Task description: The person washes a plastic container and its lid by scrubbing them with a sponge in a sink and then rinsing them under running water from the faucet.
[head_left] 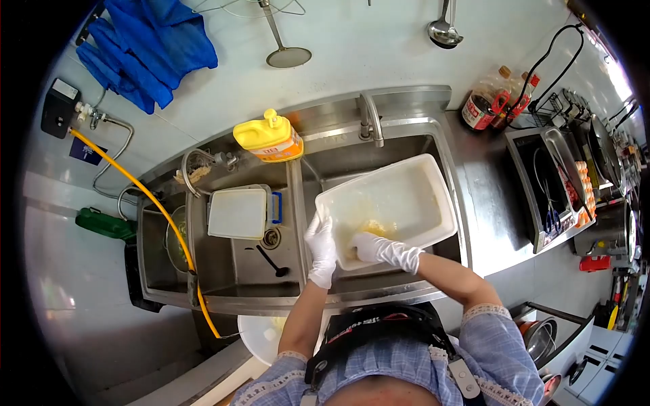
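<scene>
A white rectangular plastic tub (413, 183) rests tilted in the right sink basin, with wet, faintly yellow patches on its inside. My left hand (321, 247), in a white glove, grips the tub's left rim, thumb and fingers on either side of the wall. Inside the tub, near its close wall, my gloved right hand (374, 249) is closed and pressed down. A yellowish, sponge-like pad (372, 228) shows at the edge of its fingers; the hand partly hides it.
A lidded container (238, 212) and black utensil (272, 261) lie in the middle basin. A yellow detergent jug (269, 138) stands behind, beside the faucet (370, 120). A yellow hose (162, 211) crosses the left. Sauce bottles (482, 101) stand right; a white bowl (254, 338) is below.
</scene>
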Motion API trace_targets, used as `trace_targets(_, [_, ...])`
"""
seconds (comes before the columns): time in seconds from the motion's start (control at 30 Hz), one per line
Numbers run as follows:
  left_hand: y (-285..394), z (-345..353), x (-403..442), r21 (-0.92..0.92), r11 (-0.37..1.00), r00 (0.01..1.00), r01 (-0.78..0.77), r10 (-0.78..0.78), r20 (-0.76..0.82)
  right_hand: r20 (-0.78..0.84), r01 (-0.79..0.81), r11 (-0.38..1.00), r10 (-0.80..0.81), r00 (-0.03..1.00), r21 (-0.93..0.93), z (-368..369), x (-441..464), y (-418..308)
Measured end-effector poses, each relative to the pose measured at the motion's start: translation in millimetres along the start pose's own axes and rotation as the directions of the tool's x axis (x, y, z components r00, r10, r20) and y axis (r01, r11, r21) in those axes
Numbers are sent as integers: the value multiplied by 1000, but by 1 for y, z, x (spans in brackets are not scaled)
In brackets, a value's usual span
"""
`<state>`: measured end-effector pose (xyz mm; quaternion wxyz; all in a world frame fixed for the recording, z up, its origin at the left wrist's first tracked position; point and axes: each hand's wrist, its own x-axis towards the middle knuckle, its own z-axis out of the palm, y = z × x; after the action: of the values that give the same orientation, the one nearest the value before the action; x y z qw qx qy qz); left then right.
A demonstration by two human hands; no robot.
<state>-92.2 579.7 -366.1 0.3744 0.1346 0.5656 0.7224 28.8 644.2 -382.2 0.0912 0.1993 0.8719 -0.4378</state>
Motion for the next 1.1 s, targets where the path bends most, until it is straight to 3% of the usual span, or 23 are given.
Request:
trace_targets(0.03, [2, 1, -2, 1, 1000, 1000, 2, -2, 3, -2, -2, 1000, 2, 1000, 2, -5, -7, 7])
trace_targets(0.1, [4, 3, -7, -14, 996, 996, 89, -89, -20, 205, 94, 969, -46, 978, -228, -12, -16, 18])
trace_targets(0.13, [3, 2, -8, -16, 996, 996, 88, -88, -21, 206, 94, 969, -46, 977, -230, -24, -21, 11])
trace_targets(0.2, [2, 0, -6, -77, 996, 999, 50, -49, 11, 118, -146, 904, 209, 971, -401, -54, -36, -12])
trace_targets(0.23, [2, -1, -6, -79, 996, 999, 48, -47, 13, 117, -147, 903, 210, 971, -404, -52, -33, -14])
trace_targets(0.3, [2, 0, -5, 3, 998, 998, 55, -55, 19, -343, -184, 908, 48, 938, -376, -39, -17, -18])
trace_targets(0.43, [3, 7, -13, 16, 1000, 999, 8, -9, 53, -378, -142, 885, -41, 925, -443, -7, 14, -18])
trace_targets(0.53, [1, 1, -25, 48, 998, 998, 48, -49, 35, -510, -224, 704, -224, 830, -674, -5, 12, 13])
trace_targets(0.67, [-8, 4, -36, 58, 997, 998, 55, -56, 11, -498, -245, 670, -214, 840, -701, -18, -8, 34])
trace_targets(0.7, [-9, 6, -38, 73, 997, 999, 38, -36, -25, -554, -380, 721, -8, 832, -580, -23, -9, 40])
trace_targets(0.77, [-14, 2, -38, 82, 996, 999, 31, -29, -28, -570, -637, 708, 401, 718, -305, -26, -9, 56])
trace_targets(0.83, [-14, -3, -40, 90, 995, 999, 50, -49, -15, -629, -628, 777, 471, 619, -37, -28, -16, 91])
trace_targets(0.87, [-13, -2, -43, 94, 994, 999, 49, -48, -9, -677, -511, 821, 529, 511, 256, -30, -17, 98])
trace_targets(0.9, [-13, 0, -46, 90, 995, 998, 52, -50, -22, -681, -512, 818, 533, 503, 262, -26, -13, 100])
trace_targets(0.93, [-14, 4, -49, 83, 995, 998, 56, -53, -35, -615, -249, 742, 661, 430, 623, -22, -6, 97])
trace_targets(0.97, [-19, 8, -53, 84, 995, 998, 58, -56, -27, -499, 70, 518, 766, 406, 853, -16, 2, 89])
trace_targets(1.03, [-28, 19, -58, 316, 948, 999, 35, -27, -28, -731, 14, 756, 627, 271, 654, 5, 22, 55])
trace_targets(1.1, [-25, 23, -61, 288, 958, 1000, -4, 5, -5, -803, -145, 822, 569, 175, 551, -3, 25, 51])
